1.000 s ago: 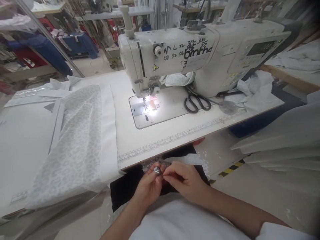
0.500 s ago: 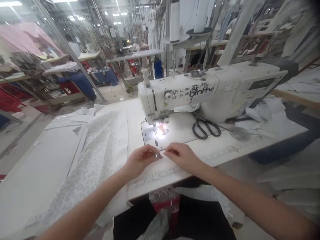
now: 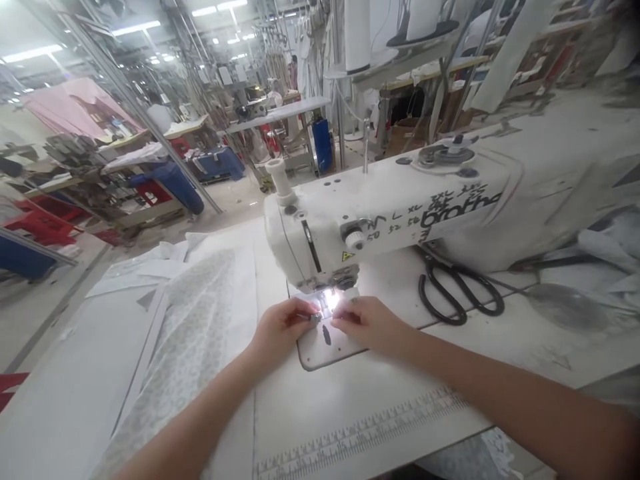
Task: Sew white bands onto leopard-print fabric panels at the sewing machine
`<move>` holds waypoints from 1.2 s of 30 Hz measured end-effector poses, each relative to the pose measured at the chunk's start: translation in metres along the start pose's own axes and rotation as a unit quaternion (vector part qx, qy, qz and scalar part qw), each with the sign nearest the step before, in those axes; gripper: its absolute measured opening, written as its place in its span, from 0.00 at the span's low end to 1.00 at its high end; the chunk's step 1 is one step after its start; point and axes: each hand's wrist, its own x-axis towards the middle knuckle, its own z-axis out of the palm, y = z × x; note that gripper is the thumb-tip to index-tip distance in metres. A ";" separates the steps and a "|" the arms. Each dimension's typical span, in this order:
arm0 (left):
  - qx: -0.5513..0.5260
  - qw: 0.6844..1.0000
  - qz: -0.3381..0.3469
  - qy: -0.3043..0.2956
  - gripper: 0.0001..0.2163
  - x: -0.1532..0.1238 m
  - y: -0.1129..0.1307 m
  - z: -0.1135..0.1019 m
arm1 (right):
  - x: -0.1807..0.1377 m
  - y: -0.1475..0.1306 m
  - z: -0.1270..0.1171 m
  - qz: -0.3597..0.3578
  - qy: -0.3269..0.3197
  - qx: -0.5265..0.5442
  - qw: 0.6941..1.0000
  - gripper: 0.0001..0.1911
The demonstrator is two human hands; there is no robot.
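Metal piece (image 3: 315,318) looks small, silvery, partly covered.

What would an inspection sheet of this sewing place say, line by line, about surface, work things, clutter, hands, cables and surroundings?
Surface: white table, with a ruler scale near its front edge.
Work things: white sewing machine, bright light under its head; small metal part, too small to identify.
Clutter: black-handled scissors right of the needle area; pale patterned fabric spread at left; crumpled pale cloth at far right.
Hands: left hand pinches the small metal part; right hand near the needle area, whether it holds anything cannot be told.
Cables: nothing seen.
Surroundings: white thread cones behind the machine; pink cloth at back left.
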 end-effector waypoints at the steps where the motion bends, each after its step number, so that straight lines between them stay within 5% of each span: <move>1: -0.004 1.000 0.000 0.000 0.05 0.000 0.000 0.000 | 0.000 0.001 0.000 0.003 -0.003 0.010 1.000 0.08; 19: -0.042 0.997 -0.053 -0.048 0.09 -0.004 0.017 0.000 | -0.003 -0.002 -0.004 0.052 0.009 0.079 0.996 0.05; 26: -0.243 0.942 -0.197 -0.123 0.08 -0.046 0.054 0.021 | -0.036 -0.030 -0.009 0.049 0.053 0.134 0.988 0.07; 36: -0.379 0.898 -0.217 -0.048 0.11 -0.108 0.051 0.058 | -0.091 -0.041 -0.001 0.054 0.092 0.115 0.988 0.09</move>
